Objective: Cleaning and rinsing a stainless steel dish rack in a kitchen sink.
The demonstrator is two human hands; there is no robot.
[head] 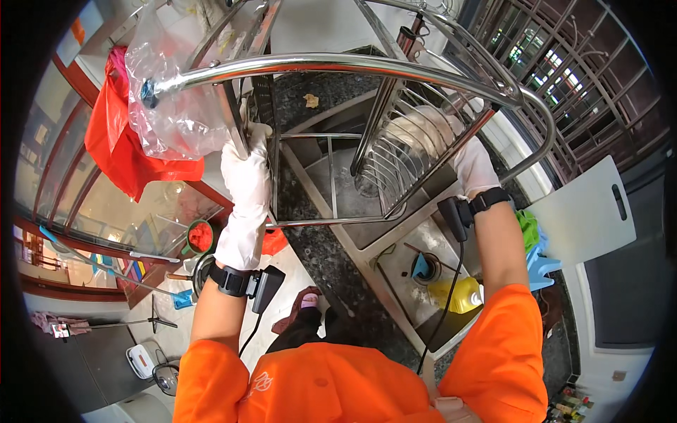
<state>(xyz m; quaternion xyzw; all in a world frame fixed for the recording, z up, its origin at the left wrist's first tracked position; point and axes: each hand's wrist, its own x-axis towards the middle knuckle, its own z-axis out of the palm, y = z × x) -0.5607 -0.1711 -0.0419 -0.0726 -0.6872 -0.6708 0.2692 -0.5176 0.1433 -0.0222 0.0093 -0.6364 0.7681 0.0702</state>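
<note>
A stainless-steel dish rack (344,62) stands tilted over the double-bowl sink (346,230). My left hand (246,174), in a white glove, grips the upright at its left side, beside a perforated metal panel (263,100). My right hand (473,164), also gloved, reaches in at the rack's right side. Its fingers are partly hidden behind the curved wire plate slots (394,169). A cream-coloured shape (418,129) shows through those wires; whether it is glove or cloth I cannot tell. A clear plastic bag (169,106) hangs on the rack's left end.
A red plastic bag (124,137) hangs behind the clear one. In the right bowl area lies a yellow bottle (455,294). A white cutting board (587,211) leans at the right, below the barred window (560,69). Dark stone counter (338,285) edges the sink; a mop pole (113,269) slants leftward.
</note>
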